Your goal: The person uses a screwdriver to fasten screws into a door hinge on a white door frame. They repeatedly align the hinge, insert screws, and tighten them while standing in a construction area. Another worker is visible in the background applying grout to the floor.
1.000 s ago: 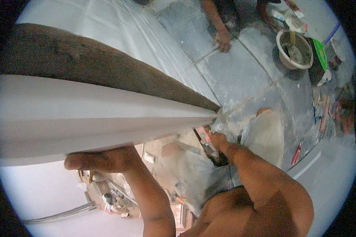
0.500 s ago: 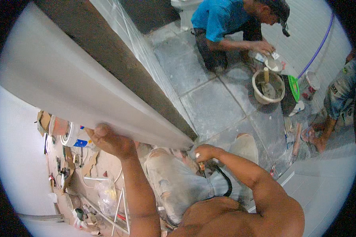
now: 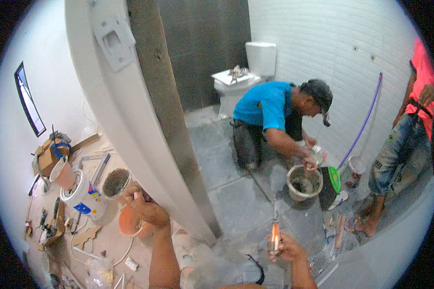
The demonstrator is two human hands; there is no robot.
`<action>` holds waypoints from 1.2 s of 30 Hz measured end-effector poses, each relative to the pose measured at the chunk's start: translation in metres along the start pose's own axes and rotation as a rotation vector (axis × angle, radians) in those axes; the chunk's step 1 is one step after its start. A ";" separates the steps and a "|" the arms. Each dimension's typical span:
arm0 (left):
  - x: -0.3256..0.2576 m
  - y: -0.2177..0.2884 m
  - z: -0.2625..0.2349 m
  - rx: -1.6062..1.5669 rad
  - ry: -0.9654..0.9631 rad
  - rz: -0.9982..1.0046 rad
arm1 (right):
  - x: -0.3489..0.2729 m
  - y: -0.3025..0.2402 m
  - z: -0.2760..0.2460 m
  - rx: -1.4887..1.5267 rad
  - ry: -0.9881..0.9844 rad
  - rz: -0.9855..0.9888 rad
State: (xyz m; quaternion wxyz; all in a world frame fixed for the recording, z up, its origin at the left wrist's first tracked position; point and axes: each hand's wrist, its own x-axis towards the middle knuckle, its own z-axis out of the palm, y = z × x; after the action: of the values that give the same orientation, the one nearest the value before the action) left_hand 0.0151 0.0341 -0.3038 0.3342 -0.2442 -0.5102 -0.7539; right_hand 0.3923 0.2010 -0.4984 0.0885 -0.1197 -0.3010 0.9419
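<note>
**A:** Orange-handled tool (image 3: 275,236): position, head view?

**B:** Lower centre-right. It stands roughly upright, its thin metal end pointing up over the grey floor tiles (image 3: 236,202). The right hand (image 3: 287,248) is wrapped around the handle in a closed grasp.

**A:** Left hand (image 3: 144,207)?

**B:** Lower centre-left, fingers curled against the near edge of the white wall end (image 3: 125,120). Whether it grips anything small cannot be told. An orange bucket (image 3: 128,222) sits just below and beside it.

**A:** Wall end detail?

**B:** It runs from top left down to the floor between the two hands. Its exposed edge is bare grey cement, and a white rectangular plate (image 3: 112,41) sits on its face near the top.

**A:** Left of the wall?

**B:** A white pail (image 3: 87,197) with a blue label, a grey-filled bucket (image 3: 115,182), and scattered tools and scraps on the floor.

**A:** Right of the wall?

**B:** A person in a blue shirt (image 3: 265,106) crouches over a mixing bucket (image 3: 304,183), both hands at its rim. A white toilet (image 3: 241,72) stands behind. A second person in a red shirt (image 3: 422,82) stands at the right edge, near a purple hose (image 3: 366,115) against the white wall.
</note>
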 end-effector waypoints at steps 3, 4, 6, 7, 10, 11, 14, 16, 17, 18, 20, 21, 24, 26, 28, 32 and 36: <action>-0.008 0.000 -0.004 0.071 0.006 -0.095 | 0.022 0.013 0.019 0.040 -0.124 -0.080; -0.011 0.002 -0.007 0.041 0.019 -0.203 | 0.028 0.015 0.026 0.071 -0.145 -0.068; -0.029 0.014 -0.014 0.229 0.111 -0.071 | 0.035 0.013 0.040 0.011 -0.149 -0.054; -0.038 0.023 -0.020 0.391 0.094 0.132 | 0.035 0.013 0.048 -0.073 -0.132 -0.051; -0.070 0.050 -0.035 0.234 -0.284 0.208 | 0.030 0.010 0.070 -0.139 -0.055 -0.081; -0.080 0.056 -0.037 0.133 -0.432 0.117 | 0.026 0.010 0.077 -0.122 -0.046 -0.080; -0.115 0.063 -0.031 0.093 -0.747 -0.281 | 0.016 0.008 0.095 -0.135 -0.042 -0.130; -0.127 0.057 -0.022 0.205 -0.854 -0.728 | 0.007 0.007 0.105 -0.206 0.001 -0.186; -0.131 0.053 -0.017 -0.026 -0.782 -1.005 | 0.003 0.008 0.110 -0.188 0.046 -0.191; -0.133 0.049 -0.013 -0.325 -0.708 -1.207 | -0.002 0.009 0.115 -0.181 0.098 -0.187; -0.136 0.044 -0.005 -0.591 -0.769 -1.455 | -0.010 0.010 0.122 -0.263 0.155 -0.191; -0.138 0.043 -0.002 -0.665 -0.757 -1.513 | -0.014 0.011 0.125 -0.315 0.182 -0.189; -0.144 0.043 0.003 -0.836 -0.703 -1.662 | -0.019 0.014 0.129 -0.274 0.222 -0.177; -0.146 0.041 0.004 -0.960 -0.692 -1.716 | -0.021 0.017 0.129 -0.346 0.279 -0.170; -0.148 0.038 0.004 -0.880 -0.652 -1.766 | -0.021 0.020 0.128 -0.431 0.332 -0.158; -0.148 0.031 0.001 -0.837 -0.759 -1.681 | -0.026 0.022 0.125 -0.460 0.397 -0.189; -0.135 0.018 -0.002 -0.144 -1.263 -1.221 | -0.028 0.014 0.118 -1.051 0.508 -0.302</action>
State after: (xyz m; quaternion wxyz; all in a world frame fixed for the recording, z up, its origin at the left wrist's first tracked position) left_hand 0.1178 0.0616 -0.3894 -0.4878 -0.3206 -0.5925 -0.5552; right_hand 0.3850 0.1184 -0.4090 0.2196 -0.3246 -0.7092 0.5860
